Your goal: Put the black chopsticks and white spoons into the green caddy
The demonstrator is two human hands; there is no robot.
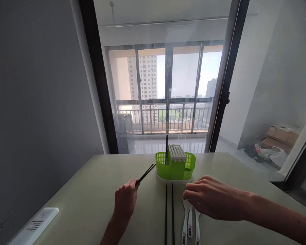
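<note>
My left hand (126, 197) is closed around a pair of dark chopsticks (146, 174), whose tips point up and right toward a green cutlery holder (177, 170). That holder has perforated side baskets, a white slotted top and a white base. A dark chopstick (166, 149) stands upright in its left basket. Fingers curled, my right hand (209, 197) is over the upper ends of several white spoons (185, 223), hiding part of them; whatever lies within its grip is hidden. Two more dark chopsticks (166, 214) lie side by side between my hands.
Everything stands on a pale table (86, 190). A white power strip (35, 224) lies at its left edge. Behind the table is a dark-framed glass door (99, 81), with a balcony beyond. Cardboard boxes and bags (277, 143) sit on the floor at the right.
</note>
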